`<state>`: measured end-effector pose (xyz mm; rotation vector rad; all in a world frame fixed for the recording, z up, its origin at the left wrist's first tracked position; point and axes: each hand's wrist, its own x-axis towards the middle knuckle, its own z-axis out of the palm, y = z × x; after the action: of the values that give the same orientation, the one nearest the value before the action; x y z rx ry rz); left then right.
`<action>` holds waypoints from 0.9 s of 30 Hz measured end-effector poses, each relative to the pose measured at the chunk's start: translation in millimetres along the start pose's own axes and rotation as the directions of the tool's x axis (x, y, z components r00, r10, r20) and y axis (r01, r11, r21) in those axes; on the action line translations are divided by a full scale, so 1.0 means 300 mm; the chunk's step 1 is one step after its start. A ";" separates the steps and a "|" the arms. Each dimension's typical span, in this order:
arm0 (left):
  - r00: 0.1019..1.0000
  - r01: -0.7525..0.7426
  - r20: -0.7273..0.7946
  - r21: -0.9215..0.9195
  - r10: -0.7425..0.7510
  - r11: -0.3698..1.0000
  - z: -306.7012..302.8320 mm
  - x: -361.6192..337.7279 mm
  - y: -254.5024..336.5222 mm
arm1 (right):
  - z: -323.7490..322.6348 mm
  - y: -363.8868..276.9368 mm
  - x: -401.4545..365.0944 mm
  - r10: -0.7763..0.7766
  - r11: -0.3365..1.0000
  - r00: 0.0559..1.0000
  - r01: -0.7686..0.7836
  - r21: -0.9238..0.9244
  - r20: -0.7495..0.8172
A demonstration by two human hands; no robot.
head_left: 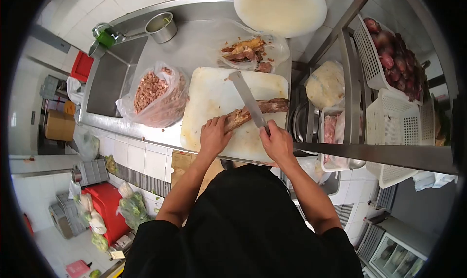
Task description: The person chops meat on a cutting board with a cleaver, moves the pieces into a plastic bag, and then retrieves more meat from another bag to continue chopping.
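A long piece of browned meat (273, 106) lies across the white cutting board (206, 90). At its left end, my left hand (214, 138) is closed on it, fingertips pressed on the top. My right hand (277, 143) grips the handle of a knife (248, 99) with a long, broad steel blade. That blade crosses over the middle of the meat, its tip pointing towards the far side of the board. To the left of the board stands an open plastic bag of diced meat (152, 94). Just behind the board, another clear bag holds browned meat pieces (244, 53).
A steel sink (111, 83) is at the left, with a metal pot (161, 29) near it. A round white board (279, 13) stands at the back. On the right are a metal rack (379, 153), a basket of red onions (372, 66) and a tray of packed meat (331, 132).
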<state>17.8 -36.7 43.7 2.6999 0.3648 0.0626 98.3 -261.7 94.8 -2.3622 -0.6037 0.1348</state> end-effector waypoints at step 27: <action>0.985 -0.032 -0.163 0.118 0.051 0.993 -0.074 0.364 -0.249 | -0.037 0.042 -0.165 0.093 0.964 0.948 -0.009 -0.267 0.303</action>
<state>102.8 66.7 32.5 2.8246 0.3718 0.2883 62.2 -299.3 91.8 -2.6384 -0.7489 0.4898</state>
